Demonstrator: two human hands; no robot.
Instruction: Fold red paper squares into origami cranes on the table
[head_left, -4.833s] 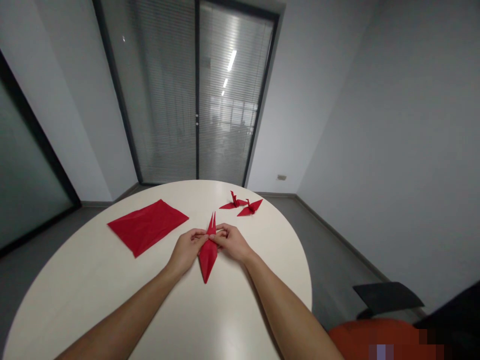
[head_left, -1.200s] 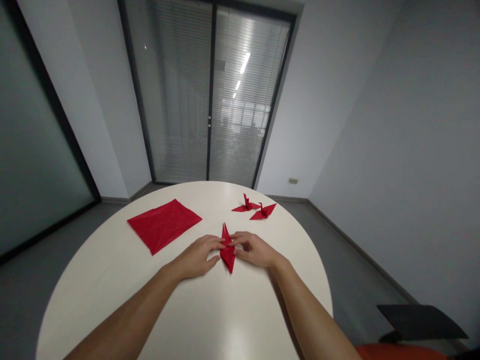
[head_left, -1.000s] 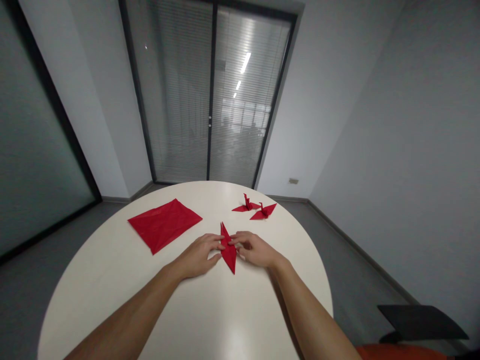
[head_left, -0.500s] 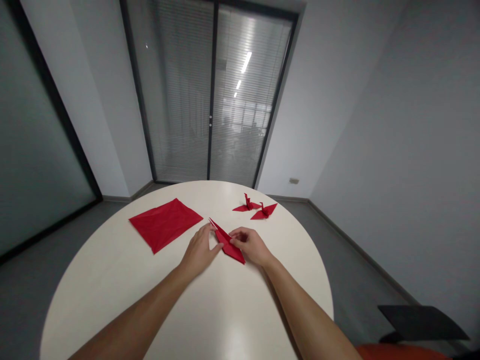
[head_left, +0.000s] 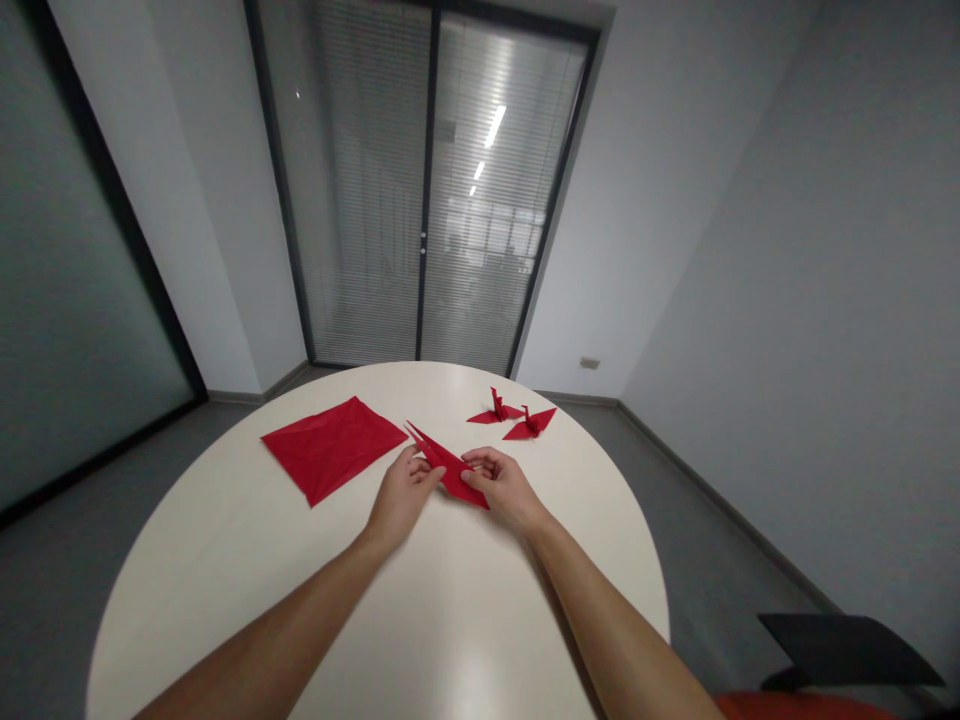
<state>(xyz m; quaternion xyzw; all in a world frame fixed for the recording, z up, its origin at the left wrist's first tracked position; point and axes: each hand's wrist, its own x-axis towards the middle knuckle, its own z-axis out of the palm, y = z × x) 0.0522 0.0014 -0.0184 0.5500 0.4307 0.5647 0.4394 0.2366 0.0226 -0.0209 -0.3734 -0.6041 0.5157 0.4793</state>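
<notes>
A partly folded piece of red origami paper (head_left: 454, 478) is held between my two hands, its two narrow points aimed up and to the left. My left hand (head_left: 405, 488) pinches its lower left edge, thumb on top and fingers underneath. On the right side, my right hand (head_left: 504, 486) grips it with the thumb over the face and fingers behind. Two finished red paper cranes, one (head_left: 498, 408) slightly behind the other (head_left: 531, 424), stand beyond my right hand. Flat to the left lies a creased stack or sheet of red paper (head_left: 334, 450).
The round white table (head_left: 390, 640) fills the lower middle. A glass door with blinds (head_left: 367, 200) is behind it. At the lower right are a black chair part (head_left: 847, 645) and an orange seat (head_left: 802, 706).
The folded paper has been lifted and turned slightly, its points now further left and more spread. My left fingers have curled in to pinch it; my right hand stays on its right side.
</notes>
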